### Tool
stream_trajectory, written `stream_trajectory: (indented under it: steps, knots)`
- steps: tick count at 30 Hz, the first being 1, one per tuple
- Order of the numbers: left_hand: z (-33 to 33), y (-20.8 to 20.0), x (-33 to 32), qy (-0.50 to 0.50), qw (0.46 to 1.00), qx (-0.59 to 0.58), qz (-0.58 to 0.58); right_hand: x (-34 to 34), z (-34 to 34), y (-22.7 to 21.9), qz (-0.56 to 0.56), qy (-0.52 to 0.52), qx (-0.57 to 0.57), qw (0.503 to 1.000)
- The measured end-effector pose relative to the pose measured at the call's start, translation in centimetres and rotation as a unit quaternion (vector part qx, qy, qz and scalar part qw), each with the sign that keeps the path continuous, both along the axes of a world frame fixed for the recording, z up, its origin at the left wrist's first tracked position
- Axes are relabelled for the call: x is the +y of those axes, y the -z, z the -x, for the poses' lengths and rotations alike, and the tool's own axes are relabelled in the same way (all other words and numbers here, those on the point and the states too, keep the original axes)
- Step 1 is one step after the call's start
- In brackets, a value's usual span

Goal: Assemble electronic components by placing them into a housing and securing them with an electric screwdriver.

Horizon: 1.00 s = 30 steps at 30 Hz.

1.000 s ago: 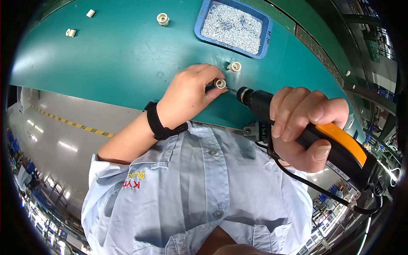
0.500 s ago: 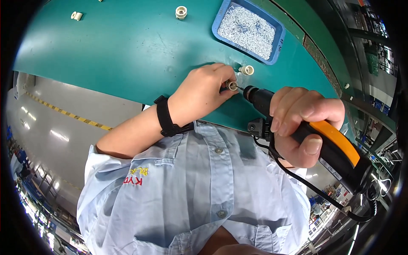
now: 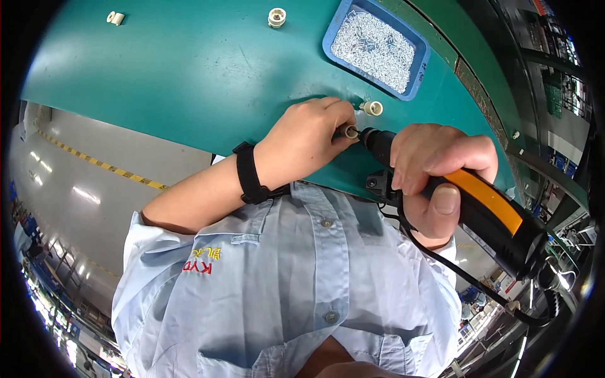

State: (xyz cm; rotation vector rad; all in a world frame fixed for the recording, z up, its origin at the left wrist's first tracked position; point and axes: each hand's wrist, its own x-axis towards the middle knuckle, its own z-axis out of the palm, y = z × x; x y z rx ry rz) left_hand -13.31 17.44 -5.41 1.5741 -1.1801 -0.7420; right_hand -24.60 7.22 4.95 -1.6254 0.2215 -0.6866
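Near the table's front edge, my left hand [image 3: 310, 137] pinches a small cream lamp socket [image 3: 351, 132], its round opening turned to the right. My right hand [image 3: 441, 167] is wrapped round a black and orange electric screwdriver [image 3: 484, 198]. The tool points left, its tip at the socket's opening; whether the bit touches a screw inside cannot be made out. Just beyond my left fingertips lies another cream socket [image 3: 373, 108] on its side. A black band is round my left wrist.
A blue tray [image 3: 328, 50] of small silvery screws stands at the back right of the green table [image 3: 183, 69]. Farther off are a cream socket [image 3: 276, 17] and a small cream piece [image 3: 115, 18]. A black cable [image 3: 450, 271] trails beneath the screwdriver.
The screwdriver and my right hand have shifted slightly left, and the tip is deeper in the socket's opening. My left hand keeps its hold. The whole view has shifted a little.
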Motion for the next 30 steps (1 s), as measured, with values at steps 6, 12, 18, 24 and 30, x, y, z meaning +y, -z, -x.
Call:
stream_trajectory:
  steps: [6,12,18,24,30]
  knots:
    - [0.1,-0.3,0.2,0.008,1.000,-0.015,-0.006,0.0,-0.2,0.2,0.011,0.018,-0.006,1.000]
    - [-3.7,-3.1,0.3,-0.002,0.997,-0.073,0.039,-2.8,3.0,-1.3,-0.030,-0.047,-0.275,0.960]
    - [-20.8,-5.0,-9.5,-0.101,0.993,-0.013,-0.055,-3.4,5.2,-2.0,-0.014,0.064,-0.257,0.964]
    - [-23.5,-4.7,-14.0,-0.216,0.976,-0.031,-0.026,-3.2,6.0,-0.3,-0.008,0.115,-0.208,0.971]
    - [-20.2,-8.0,-6.0,-0.052,0.983,-0.171,-0.039,-4.6,7.5,0.1,-0.019,0.137,-0.203,0.970]
